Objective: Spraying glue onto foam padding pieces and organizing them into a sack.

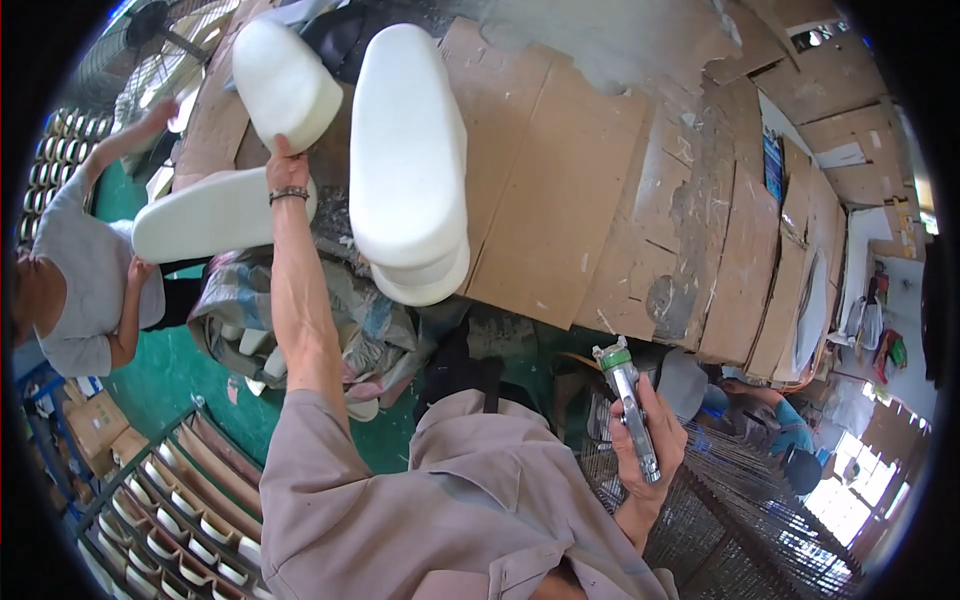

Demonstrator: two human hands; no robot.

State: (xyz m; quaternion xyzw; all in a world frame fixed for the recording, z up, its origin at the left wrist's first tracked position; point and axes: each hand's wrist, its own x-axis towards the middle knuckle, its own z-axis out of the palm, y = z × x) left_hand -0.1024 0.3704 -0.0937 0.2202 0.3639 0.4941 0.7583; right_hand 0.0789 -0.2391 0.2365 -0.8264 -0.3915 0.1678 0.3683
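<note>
My left hand (287,168) reaches forward, its fingers closed on the near end of a smooth white moulded piece (285,85), rounded like a seat cushion. A second white piece (200,215) lies to the left, behind my wrist. Just right of my left arm, a longer white piece (405,140) rests on the cardboard-covered table, with another white edge showing beneath its near end. My right hand (650,435) is wrapped round a shiny metal hand tool (628,405) with a green band by its head. The tool points up and away from the table.
Cardboard sheets (560,180) cover the table. At left stands a co-worker in a grey shirt (85,260), one hand by the second white piece. A sack (235,300) sits below the table edge. Racks of pale pieces (175,520) stand lower left; a wire rack (730,510) is at right.
</note>
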